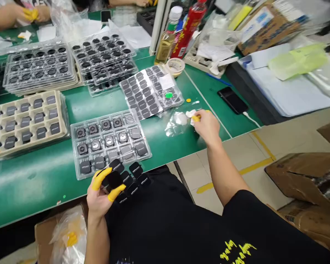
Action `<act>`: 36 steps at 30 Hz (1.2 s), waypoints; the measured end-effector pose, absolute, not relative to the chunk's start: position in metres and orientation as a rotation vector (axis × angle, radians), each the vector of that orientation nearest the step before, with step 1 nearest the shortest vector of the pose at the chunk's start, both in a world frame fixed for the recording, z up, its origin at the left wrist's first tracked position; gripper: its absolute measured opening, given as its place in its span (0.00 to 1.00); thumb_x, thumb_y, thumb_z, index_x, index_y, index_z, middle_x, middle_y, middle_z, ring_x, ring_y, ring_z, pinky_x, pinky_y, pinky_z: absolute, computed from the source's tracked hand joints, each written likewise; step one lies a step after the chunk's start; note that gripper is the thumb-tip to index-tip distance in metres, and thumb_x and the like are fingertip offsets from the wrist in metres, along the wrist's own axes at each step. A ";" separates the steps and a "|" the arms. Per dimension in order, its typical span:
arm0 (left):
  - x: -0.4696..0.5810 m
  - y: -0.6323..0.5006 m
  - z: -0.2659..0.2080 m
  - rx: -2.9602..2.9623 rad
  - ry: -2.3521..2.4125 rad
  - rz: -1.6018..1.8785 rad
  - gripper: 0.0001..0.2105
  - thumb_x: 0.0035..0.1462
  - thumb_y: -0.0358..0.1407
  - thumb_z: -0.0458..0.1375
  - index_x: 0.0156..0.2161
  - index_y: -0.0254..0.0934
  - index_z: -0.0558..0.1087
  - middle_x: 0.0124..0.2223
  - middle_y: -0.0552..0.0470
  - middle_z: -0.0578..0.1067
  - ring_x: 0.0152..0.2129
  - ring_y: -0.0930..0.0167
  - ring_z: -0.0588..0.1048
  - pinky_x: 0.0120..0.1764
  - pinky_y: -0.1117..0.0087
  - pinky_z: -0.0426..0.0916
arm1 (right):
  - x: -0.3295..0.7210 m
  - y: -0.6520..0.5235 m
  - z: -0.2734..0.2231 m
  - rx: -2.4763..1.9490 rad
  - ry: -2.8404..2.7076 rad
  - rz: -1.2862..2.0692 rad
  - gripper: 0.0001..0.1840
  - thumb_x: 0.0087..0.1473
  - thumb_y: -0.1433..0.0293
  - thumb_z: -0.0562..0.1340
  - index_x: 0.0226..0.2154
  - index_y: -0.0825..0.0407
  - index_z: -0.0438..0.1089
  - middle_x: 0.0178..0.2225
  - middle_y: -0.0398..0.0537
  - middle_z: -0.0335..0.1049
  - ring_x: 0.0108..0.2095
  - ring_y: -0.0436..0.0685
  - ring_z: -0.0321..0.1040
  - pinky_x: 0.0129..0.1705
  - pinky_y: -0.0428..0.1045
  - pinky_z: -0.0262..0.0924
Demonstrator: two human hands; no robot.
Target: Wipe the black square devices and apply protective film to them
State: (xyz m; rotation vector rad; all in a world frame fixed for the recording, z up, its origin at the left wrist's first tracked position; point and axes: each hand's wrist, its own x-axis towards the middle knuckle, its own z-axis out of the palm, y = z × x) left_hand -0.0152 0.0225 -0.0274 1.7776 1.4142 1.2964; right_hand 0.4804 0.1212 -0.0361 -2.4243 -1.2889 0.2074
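My left hand (99, 196), with yellow finger cots on its fingertips, grips a black square piece (114, 180) between thumb and fingers, in front of the table edge. Close beside it are several black square caps (136, 169) with white print, over my dark clothing. A clear plastic tray (150, 154) lies just beyond, its pockets filled with round-faced dark parts and plain square ones. Out to the right, my right hand (209, 126) pinches a small white tissue-like scrap (191, 114) above the green table. A clear plastic bag (170, 128) with white pieces lies by its fingertips.
At left stands a beige tray (62, 121) of dark square caps. Stacked clear trays (38, 69) and sticker sheets (143, 93) lie farther back. A tape roll (175, 66), bottles (169, 36) and a cabled phone (233, 100) are beyond my right hand. Another person's hands (34, 14) are at upper left.
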 end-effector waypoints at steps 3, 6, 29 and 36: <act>-0.007 0.026 -0.017 1.841 1.403 1.211 0.30 0.52 0.59 0.77 0.53 0.42 0.84 0.46 0.46 0.87 0.43 0.62 0.86 0.49 0.60 0.84 | 0.464 0.109 -0.016 -2.319 -1.334 0.175 0.06 0.64 0.66 0.61 0.42 0.46 0.73 0.40 0.60 0.72 0.44 0.68 0.69 0.48 0.61 0.61; 0.002 0.032 -0.008 1.854 1.386 1.131 0.32 0.54 0.61 0.74 0.55 0.41 0.84 0.48 0.43 0.88 0.46 0.60 0.86 0.52 0.57 0.83 | 0.420 0.086 0.018 -1.857 -1.526 0.104 0.07 0.67 0.62 0.62 0.46 0.41 0.73 0.48 0.59 0.75 0.47 0.69 0.73 0.43 0.61 0.68; 0.004 0.028 -0.016 1.592 1.100 1.098 0.29 0.54 0.49 0.79 0.57 0.39 0.82 0.50 0.44 0.88 0.43 0.63 0.88 0.46 0.67 0.84 | 0.239 0.082 0.047 -0.406 -2.550 -0.189 0.15 0.75 0.76 0.58 0.55 0.61 0.78 0.38 0.52 0.80 0.38 0.58 0.71 0.34 0.54 0.60; 0.000 0.027 -0.014 1.344 1.127 1.146 0.32 0.49 0.50 0.81 0.57 0.40 0.83 0.49 0.46 0.87 0.42 0.64 0.88 0.40 0.68 0.85 | 0.265 0.079 0.053 -0.485 -2.474 -0.091 0.12 0.70 0.80 0.61 0.51 0.61 0.78 0.32 0.50 0.75 0.35 0.59 0.69 0.34 0.54 0.66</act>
